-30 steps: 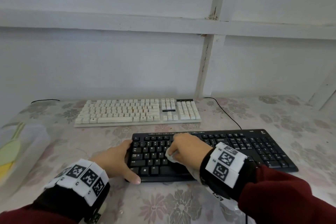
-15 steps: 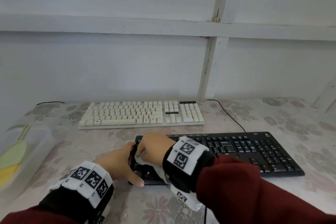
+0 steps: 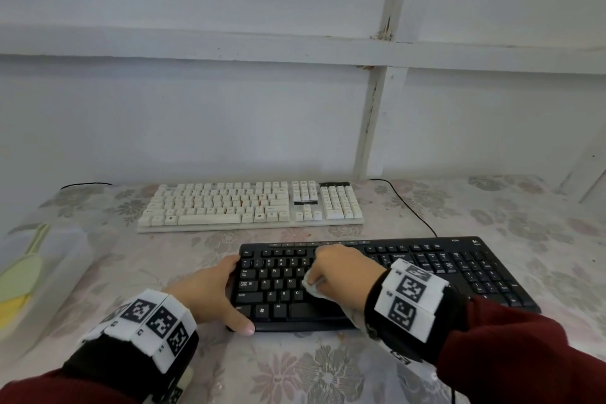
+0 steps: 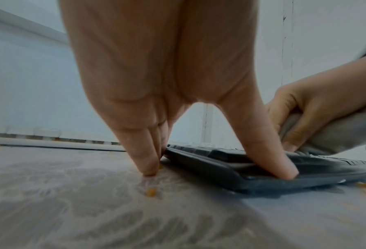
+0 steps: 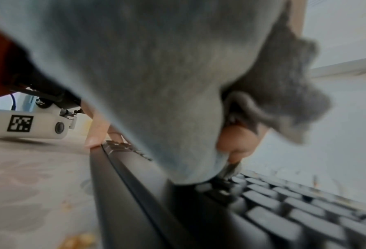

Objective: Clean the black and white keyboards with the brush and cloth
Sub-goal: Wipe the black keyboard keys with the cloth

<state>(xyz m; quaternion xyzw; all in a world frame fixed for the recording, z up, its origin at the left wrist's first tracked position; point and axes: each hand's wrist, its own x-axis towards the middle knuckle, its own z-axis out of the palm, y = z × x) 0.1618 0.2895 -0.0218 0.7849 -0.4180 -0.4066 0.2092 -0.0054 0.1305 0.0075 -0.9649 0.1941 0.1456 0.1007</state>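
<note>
On the floral-patterned tablecloth [image 3: 311, 377], the flat black plastic keyboard [image 3: 459, 269] lies nearest, the white keyboard [image 3: 249, 203] behind. The left hand [image 3: 210, 295], fingers straight, braces its left edge; the right hand [image 3: 344, 275] clutches a grey-white cloth [image 5: 156, 84] mid-keys.

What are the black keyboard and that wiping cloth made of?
The black keyboard looks like hard plastic: matte moulded keys and a smooth, slightly shiny front edge. The cloth in the right hand looks like soft, fuzzy grey fabric, maybe microfibre; its edges look fluffy.
</note>
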